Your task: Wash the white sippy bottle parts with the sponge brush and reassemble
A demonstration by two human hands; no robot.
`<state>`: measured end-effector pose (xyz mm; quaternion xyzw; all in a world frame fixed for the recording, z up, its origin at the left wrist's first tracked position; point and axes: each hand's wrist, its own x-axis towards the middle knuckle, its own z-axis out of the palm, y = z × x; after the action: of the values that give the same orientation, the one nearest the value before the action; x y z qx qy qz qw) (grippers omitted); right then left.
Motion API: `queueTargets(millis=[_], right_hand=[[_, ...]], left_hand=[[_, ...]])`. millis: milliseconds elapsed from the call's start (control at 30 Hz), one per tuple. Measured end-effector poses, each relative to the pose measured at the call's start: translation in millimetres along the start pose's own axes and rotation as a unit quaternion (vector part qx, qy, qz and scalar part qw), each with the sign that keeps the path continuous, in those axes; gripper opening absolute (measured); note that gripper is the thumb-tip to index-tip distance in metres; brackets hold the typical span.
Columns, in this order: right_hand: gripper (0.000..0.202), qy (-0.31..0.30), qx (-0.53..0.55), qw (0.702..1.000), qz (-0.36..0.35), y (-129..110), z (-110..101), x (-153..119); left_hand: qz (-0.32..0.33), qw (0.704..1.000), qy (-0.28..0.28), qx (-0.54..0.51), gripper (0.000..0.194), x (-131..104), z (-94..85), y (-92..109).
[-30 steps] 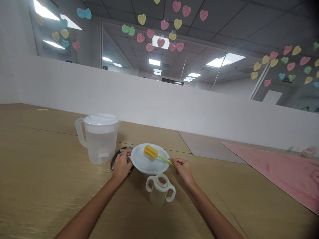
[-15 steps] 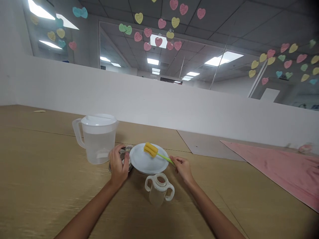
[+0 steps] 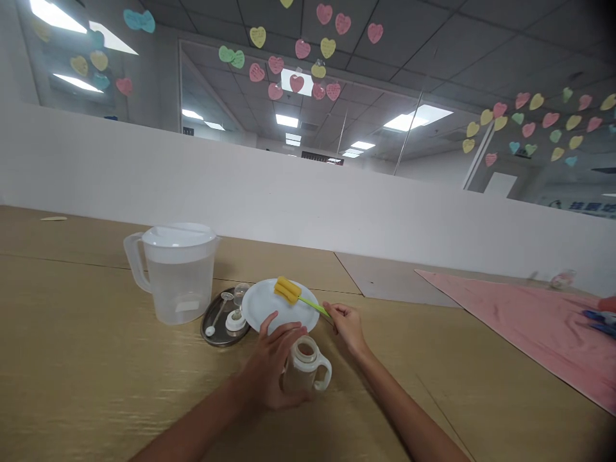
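My right hand [image 3: 345, 324] pinches the green handle [image 3: 315, 305] of a brush whose yellow sponge head [image 3: 287, 290] rests over a white plate [image 3: 260, 301]. Around the left side of a clear two-handled bottle [image 3: 299, 372] curves my left hand [image 3: 275, 366], fingers spread and thumb low; whether it touches the bottle is unclear. The bottle stands without a lid in front of the plate, and my hand hides its left handle. Left of the plate, a metal tray [image 3: 222, 341] holds a white bottle top [image 3: 235, 321], a straw piece [image 3: 219, 314] and a clear cap [image 3: 241, 294].
A lidded clear pitcher [image 3: 180, 282] stands at the back left, behind the tray. A pink cloth [image 3: 510, 321] lies to the right, with blue and red items [image 3: 604, 319] at its far edge. A white wall [image 3: 269, 192] runs behind the table.
My left hand has left the metal tray and moved right to the bottle, so the tray's contents now show. My right hand still holds the brush over the plate. The view has shifted slightly right.
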<state>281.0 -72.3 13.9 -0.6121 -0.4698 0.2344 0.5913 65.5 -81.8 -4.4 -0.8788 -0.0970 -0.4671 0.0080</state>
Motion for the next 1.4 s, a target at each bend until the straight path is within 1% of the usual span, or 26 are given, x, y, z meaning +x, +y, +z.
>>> queueTargets(millis=[100,167,200,233,300,400,433,467,533,600,700,767,833,933,1000,1100,1200,1300,1400], right_hand=[[0.046,0.000,0.007,1.000,-0.001,-2,1,-2],[0.046,0.007,0.015,1.000,0.002,-4,1,-2],[0.047,0.012,0.020,1.000,0.004,-5,1,-3],[0.047,0.018,0.026,0.999,0.006,-7,1,-3],[0.048,0.033,0.040,0.999,0.013,-9,1,-4],[0.045,0.040,0.082,0.996,0.021,-12,1,-5],[0.043,0.035,0.107,0.993,0.023,-13,1,-5],[0.042,0.023,0.138,0.990,0.024,-14,1,-5],[0.040,-0.015,0.198,0.980,0.027,-14,1,-5],[0.041,-0.065,0.229,0.971,0.029,-13,2,-5],[0.039,-0.111,0.198,0.973,0.043,-10,3,-7],[0.038,-0.111,0.154,0.981,0.044,-10,3,-8],[0.035,-0.097,0.109,0.989,0.026,-10,2,-9],[0.030,-0.071,0.043,0.996,-0.026,-13,1,-8],[0.027,-0.064,0.012,0.996,-0.067,-15,-1,-8],[0.024,-0.070,-0.008,0.991,-0.110,-16,-2,-9],[0.023,-0.084,-0.012,0.988,-0.126,-15,-2,-10],[0.021,-0.094,-0.010,0.988,-0.125,-13,0,-11],[0.022,-0.104,-0.009,0.988,-0.116,-11,3,-14]], left_hand=[[0.008,0.999,0.032,-0.010,0.070,-3,2.5,1],[0.028,0.997,0.070,-0.021,0.069,-5,2.5,0],[0.027,0.995,0.095,-0.023,0.067,-5,1.6,-2],[0.015,0.992,0.123,-0.021,0.064,-5,0.1,-4],[-0.039,0.982,0.187,-0.001,0.059,-4,-4.6,-10],[-0.120,0.946,0.293,0.063,0.056,-4,-13.7,-26],[-0.127,0.935,0.319,0.089,0.056,-5,-16.9,-33],[-0.129,0.927,0.331,0.120,0.054,-6,-19.9,-40],[-0.137,0.924,0.315,0.169,0.046,-9,-25.6,-52],[-0.157,0.927,0.269,0.208,0.039,-12,-30.1,-60],[-0.179,0.930,0.209,0.242,0.030,-14,-33.7,-64],[-0.177,0.933,0.187,0.251,0.025,-15,-34.4,-63],[-0.169,0.935,0.173,0.258,0.023,-15,-34.5,-63],[-0.156,0.938,0.159,0.265,0.023,-15,-35.3,-64],[-0.145,0.942,0.151,0.263,0.023,-16,-36.6,-65],[-0.117,0.946,0.146,0.267,0.024,-17,-39.4,-65],[-0.077,0.946,0.142,0.282,0.028,-17,-41.2,-65],[-0.041,0.946,0.129,0.294,0.032,-18,-39.8,-65],[-0.002,0.947,0.116,0.300,0.032,-18,-36.4,-64]])
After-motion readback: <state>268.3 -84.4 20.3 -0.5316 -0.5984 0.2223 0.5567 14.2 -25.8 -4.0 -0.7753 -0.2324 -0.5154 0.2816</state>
